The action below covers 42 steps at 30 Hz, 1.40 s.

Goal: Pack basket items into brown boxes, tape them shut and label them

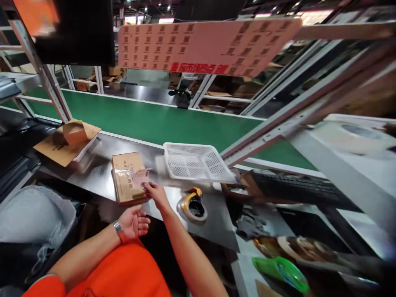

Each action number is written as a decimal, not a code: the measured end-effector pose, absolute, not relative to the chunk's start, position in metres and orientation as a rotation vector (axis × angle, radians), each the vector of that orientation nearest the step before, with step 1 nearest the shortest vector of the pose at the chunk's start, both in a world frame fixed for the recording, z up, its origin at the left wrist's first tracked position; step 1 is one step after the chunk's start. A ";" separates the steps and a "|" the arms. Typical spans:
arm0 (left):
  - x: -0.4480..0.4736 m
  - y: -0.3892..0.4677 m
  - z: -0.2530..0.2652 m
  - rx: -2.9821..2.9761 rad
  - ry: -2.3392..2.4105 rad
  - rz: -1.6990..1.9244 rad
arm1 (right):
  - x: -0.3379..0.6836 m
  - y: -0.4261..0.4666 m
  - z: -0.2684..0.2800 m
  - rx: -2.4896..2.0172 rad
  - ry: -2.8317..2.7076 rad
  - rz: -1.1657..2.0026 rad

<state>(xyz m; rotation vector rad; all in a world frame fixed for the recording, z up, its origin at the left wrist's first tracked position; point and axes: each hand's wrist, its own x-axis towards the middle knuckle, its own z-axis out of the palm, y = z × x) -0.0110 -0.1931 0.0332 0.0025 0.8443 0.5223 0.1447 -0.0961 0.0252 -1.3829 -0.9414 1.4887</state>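
A brown cardboard box with dark printing lies on the metal bench, clear tape shining across its top. Over its right side, my right hand pinches a small pinkish paper slip between thumb and fingers. Whether the slip is stuck to the box or only lies against it, I cannot tell. My left hand is held palm up in front of the box, its fingers loosely curled and apart, with nothing in it. To the right of my right hand stands a tape dispenser with a yellow part.
A white perforated basket sits at the bench's back edge. An open cardboard mailer lies on the left. Beyond runs a green conveyor belt. A keyboard and a green tape roll are on the right.
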 end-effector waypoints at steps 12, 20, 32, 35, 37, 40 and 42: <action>-0.086 -0.161 0.022 0.010 0.891 0.464 | 0.118 -0.031 0.018 -2.115 -1.491 1.200; -0.122 -0.158 0.015 0.029 0.882 0.548 | 0.140 -0.010 0.046 -2.401 -1.980 0.823; -0.154 -0.176 0.009 -0.032 1.099 0.881 | 0.077 -0.018 -0.012 -1.527 -2.589 0.357; -0.147 -0.174 0.001 0.064 1.211 0.970 | 0.075 -0.014 -0.019 -1.516 -2.663 0.308; -0.137 -0.164 -0.005 0.153 1.333 1.009 | 0.083 -0.011 -0.015 -1.492 -2.702 0.316; -0.116 -0.145 -0.010 0.321 1.519 1.020 | 0.110 -0.013 -0.004 -1.121 -2.875 0.499; -0.100 -0.140 -0.008 0.456 1.554 1.009 | 0.123 -0.018 -0.001 -0.795 -2.894 0.672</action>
